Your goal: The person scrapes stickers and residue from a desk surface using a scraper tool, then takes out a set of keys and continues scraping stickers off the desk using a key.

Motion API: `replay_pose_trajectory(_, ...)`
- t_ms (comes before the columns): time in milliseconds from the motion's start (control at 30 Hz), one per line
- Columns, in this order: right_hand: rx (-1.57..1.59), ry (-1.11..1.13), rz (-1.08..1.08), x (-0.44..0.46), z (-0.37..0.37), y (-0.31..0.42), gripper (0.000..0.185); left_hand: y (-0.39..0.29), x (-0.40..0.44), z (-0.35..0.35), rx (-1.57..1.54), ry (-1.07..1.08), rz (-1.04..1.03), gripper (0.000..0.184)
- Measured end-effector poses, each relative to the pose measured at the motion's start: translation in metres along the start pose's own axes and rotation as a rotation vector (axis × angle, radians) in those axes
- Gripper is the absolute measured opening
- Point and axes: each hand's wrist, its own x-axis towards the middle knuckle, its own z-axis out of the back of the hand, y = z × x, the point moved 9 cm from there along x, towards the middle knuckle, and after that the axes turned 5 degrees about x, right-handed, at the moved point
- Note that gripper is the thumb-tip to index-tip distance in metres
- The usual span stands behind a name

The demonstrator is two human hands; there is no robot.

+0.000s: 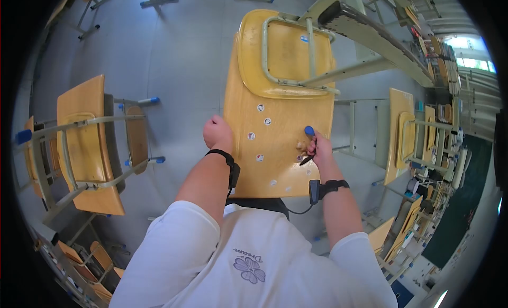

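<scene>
My right hand [320,149] is closed around a slim dark tool with a rounded blue end [309,130] at the top and a black tapered end [306,160] low over the desktop. Its exact kind I cannot make out. Beside these fingers the yellow wooden desktop [286,181] has a rough brownish patch [301,146]. Several small round stickers, such as this one [251,135], dot the surface. At the desk's left edge, my left hand [217,132] is curled into a fist, and whatever may be inside it is hidden.
An upturned chair [254,54] rests on the desk's far end, its metal legs [375,38] reaching up to the right. Other desks with chairs stand left [87,191] and right [394,160]. Grey floor [174,54] lies between them. A dark green board [463,197] is at far right.
</scene>
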Motion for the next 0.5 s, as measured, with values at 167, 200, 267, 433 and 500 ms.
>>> replay_pose_trajectory(167,0.015,-0.088,0.047,-0.005,0.016,-0.002,0.031,0.002,0.005,-0.008,-0.021,0.017,-0.010,0.040)
replay_pose_trajectory(200,0.013,-0.112,0.075,-0.005,0.015,0.000,0.030,0.005,0.002,-0.007,-0.012,0.021,0.019,0.040)
replay_pose_trajectory(267,0.043,-0.105,0.094,0.007,0.000,0.010,0.030,0.004,0.000,-0.007,-0.034,0.045,-0.008,0.040)
replay_pose_trajectory(433,0.023,-0.112,0.159,0.003,0.002,0.014,0.030,0.002,0.000,-0.005,-0.033,-0.008,0.006,0.041)
replay_pose_trajectory(500,0.052,-0.107,0.118,0.006,0.003,0.008,0.031,0.004,0.000,-0.006,-0.026,0.011,0.032,0.041)
